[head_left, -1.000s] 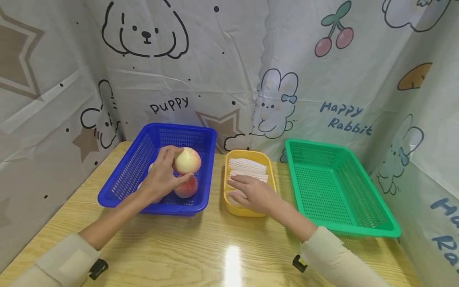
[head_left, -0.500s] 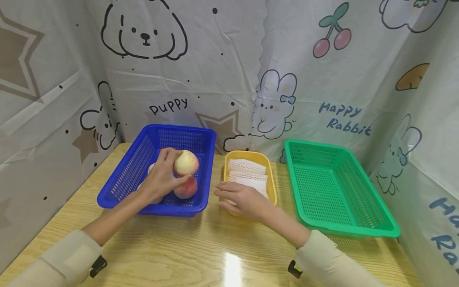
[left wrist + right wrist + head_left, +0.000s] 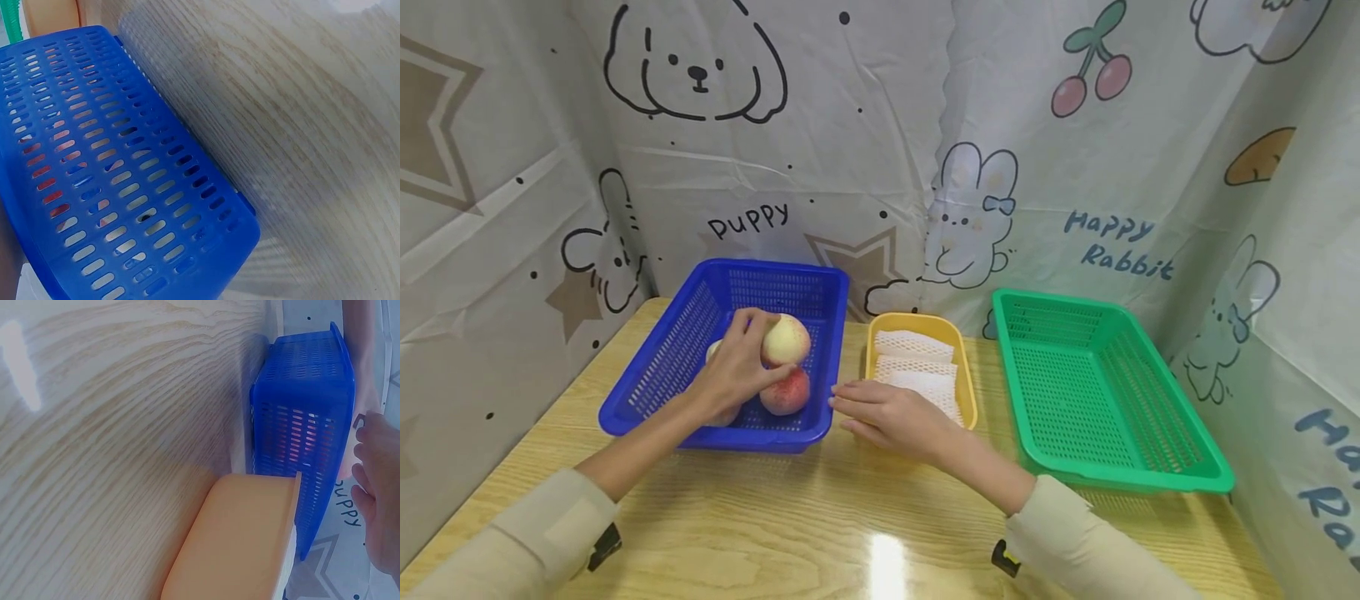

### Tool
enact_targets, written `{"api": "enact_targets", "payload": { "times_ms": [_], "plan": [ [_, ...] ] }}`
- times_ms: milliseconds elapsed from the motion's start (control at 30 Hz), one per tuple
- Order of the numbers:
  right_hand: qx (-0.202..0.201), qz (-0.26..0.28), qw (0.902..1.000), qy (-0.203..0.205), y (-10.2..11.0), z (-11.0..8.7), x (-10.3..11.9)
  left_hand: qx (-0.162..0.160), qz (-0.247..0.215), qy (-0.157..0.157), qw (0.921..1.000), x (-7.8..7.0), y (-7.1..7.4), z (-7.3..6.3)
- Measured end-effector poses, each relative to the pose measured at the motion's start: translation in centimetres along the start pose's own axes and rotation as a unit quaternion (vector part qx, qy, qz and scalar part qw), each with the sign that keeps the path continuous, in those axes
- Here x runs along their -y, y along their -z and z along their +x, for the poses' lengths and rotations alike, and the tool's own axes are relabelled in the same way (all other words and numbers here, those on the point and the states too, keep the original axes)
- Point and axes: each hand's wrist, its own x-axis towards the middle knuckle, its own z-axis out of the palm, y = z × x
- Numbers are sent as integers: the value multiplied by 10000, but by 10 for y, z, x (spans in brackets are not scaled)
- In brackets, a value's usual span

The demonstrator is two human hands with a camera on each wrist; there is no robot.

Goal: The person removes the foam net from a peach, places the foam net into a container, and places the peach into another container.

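In the head view my left hand [image 3: 730, 375] reaches into the blue basket [image 3: 833, 375], its thumb and fingers around a pale yellow peach [image 3: 787, 340] with a pink blush. Below that peach lies a redder peach [image 3: 786, 392]. More pale fruit sits partly hidden under the hand. My right hand [image 3: 891, 414] hovers by the near left corner of the yellow container [image 3: 972, 392], fingers extended toward the basket's right rim. Nothing shows in its grasp. White foam net sleeves [image 3: 914, 365] lie inside the yellow container. The left wrist view shows mostly the basket's slotted wall [image 3: 125, 169].
A green basket [image 3: 1123, 482] stands on the right side of the wooden table [image 3: 820, 517]. Behind and to both sides hangs a printed cloth [image 3: 842, 142]. The yellow container stands between the two baskets.
My right hand has moved left and slightly nearer, from over the foam sleeves to the gap beside the blue basket. The left hand stays nearly still at the pale peach.
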Motion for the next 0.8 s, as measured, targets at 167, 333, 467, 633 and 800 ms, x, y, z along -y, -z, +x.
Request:
{"api": "enact_targets", "payload": {
  "times_ms": [167,333,467,633,800],
  "plan": [
    [-80,-193,9996,182,-2,5,1,42,100,-8,9999,3,0,4],
    [16,-200,9995,253,-6,9,3,143,360,138,9992,5,0,8],
    [10,-155,9993,327,-9,11,4,202,448,230,9985,7,1,10],
    [-51,-154,9987,474,-11,14,6,328,467,224,9981,9,1,14],
    [-44,-115,9990,421,-13,16,6,393,517,222,9976,8,-1,18]
  ]
}}
